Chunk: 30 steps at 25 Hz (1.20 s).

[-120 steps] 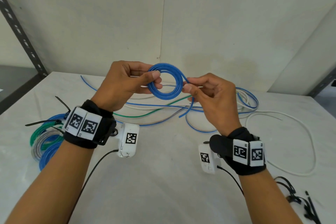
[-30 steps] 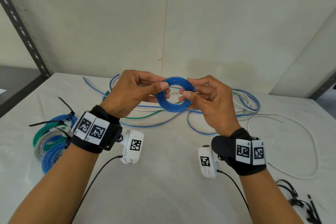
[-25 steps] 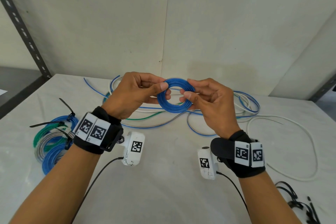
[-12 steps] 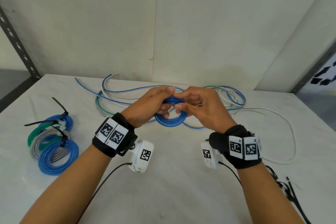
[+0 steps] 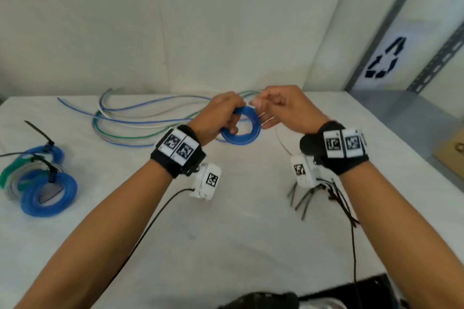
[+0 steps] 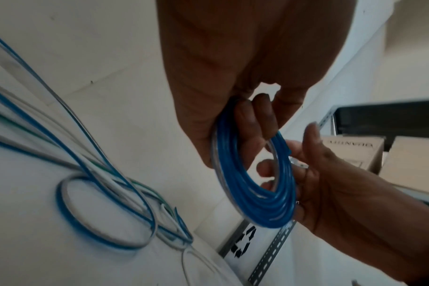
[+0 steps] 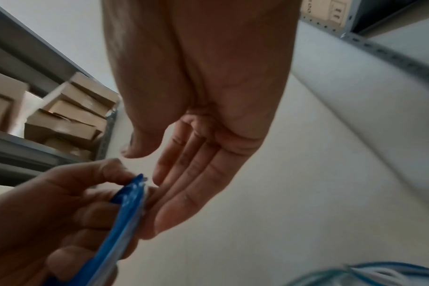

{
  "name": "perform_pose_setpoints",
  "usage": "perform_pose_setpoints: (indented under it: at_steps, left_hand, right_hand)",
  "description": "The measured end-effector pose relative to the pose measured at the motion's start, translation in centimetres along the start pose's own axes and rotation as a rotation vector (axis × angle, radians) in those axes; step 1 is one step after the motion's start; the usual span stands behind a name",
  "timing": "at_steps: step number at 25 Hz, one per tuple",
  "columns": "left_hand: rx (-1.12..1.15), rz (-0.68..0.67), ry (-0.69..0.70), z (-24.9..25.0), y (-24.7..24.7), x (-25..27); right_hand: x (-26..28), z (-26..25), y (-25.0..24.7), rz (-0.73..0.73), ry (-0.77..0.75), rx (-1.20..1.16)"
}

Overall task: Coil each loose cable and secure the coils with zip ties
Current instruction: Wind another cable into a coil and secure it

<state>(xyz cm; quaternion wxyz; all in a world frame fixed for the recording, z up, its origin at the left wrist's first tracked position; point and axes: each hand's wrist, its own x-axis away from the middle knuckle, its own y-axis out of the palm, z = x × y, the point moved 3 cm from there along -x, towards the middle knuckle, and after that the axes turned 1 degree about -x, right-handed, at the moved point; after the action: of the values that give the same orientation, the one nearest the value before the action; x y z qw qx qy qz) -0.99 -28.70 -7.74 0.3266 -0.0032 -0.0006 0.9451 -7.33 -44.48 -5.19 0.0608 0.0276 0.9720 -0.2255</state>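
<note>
right hand [image 5: 288, 108] opened, released blue coil [image 5: 241, 130]

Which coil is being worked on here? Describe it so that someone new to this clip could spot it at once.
Start at the white table and look to its middle, between the raised hands. There the left hand grips a small blue coil of thin plastic cable clear of the surface. Unlike the tied coils at the table's left edge, it carries no black zip tie.
</note>
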Motion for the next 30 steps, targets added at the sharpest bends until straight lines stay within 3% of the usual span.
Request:
perform_pose_setpoints:
  at_steps: [2, 6, 11, 22, 28, 30]
  left_hand:
    - [-0.086, -0.021, -0.014, -1.2, 2.6, -0.2]
    - [-0.302, -0.141, -0.021, -3.9, 6.0, 0.4]
    - [-0.314, -0.17, -0.026, -4.9, 5.5, 0.9]
    - [-0.26, -0.171, -0.063, -6.1, 5.4, 1.6]
    - [-0.191, -0.13, -0.035, -5.3, 4.7, 1.5]
    - [-0.168, -0.11, -0.027, -5.2, 4.5, 1.4]
  right_hand:
    - [1.2, 2.8, -2.5, -0.045, 0.179, 0.196]
    - [4.6, 8.4, -5.1, -0.354, 0.37, 0.825]
    - [5.7, 10.6, -3.1, -0.48, 0.404, 1.025]
    - [5.6, 11.2, -4.8, -0.3, 0.414, 1.103]
    - [5.0, 9.3, -6.3, -0.165, 0.36, 1.137]
    - [4.7, 8.1, -7.0, -0.107, 0.324, 1.052]
